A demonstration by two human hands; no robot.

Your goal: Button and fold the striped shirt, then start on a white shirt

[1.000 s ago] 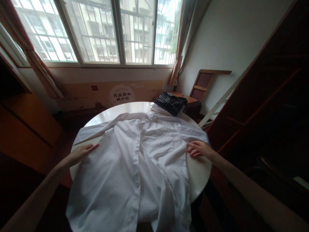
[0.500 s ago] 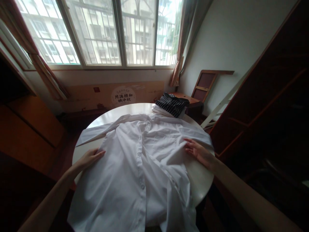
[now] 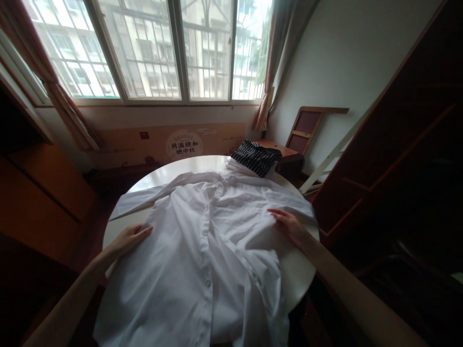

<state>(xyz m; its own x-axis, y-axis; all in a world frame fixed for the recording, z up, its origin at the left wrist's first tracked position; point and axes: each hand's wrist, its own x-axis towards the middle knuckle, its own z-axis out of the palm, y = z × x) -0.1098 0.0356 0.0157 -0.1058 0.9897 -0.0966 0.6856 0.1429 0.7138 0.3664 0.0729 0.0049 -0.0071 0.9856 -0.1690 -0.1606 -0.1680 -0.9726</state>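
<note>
A white button-up shirt [image 3: 181, 250] lies spread front up, its collar away from me and its hem hanging over the near edge of a round white table [image 3: 300, 284]. The front placket is undone in part, with one panel rumpled to the right. My left hand [image 3: 129, 239] grips the shirt's left side edge, thumb on top and fingers partly hidden. On the opposite side, my right hand [image 3: 291, 226] pinches the fabric below the sleeve. Both sleeves stretch out sideways on the tabletop.
At the table's far edge, a black-and-white striped garment [image 3: 256, 156] rests on folded white cloth [image 3: 240, 167]. Behind stand a wooden chair [image 3: 307, 127] and a long printed box [image 3: 144, 144] under the window. A dark wooden cabinet [image 3: 361, 168] leans in at right.
My right hand has shifted slightly left, its fingers drawn closer together on the shirt. My left hand stays on its edge. The whole view has moved a little.
</note>
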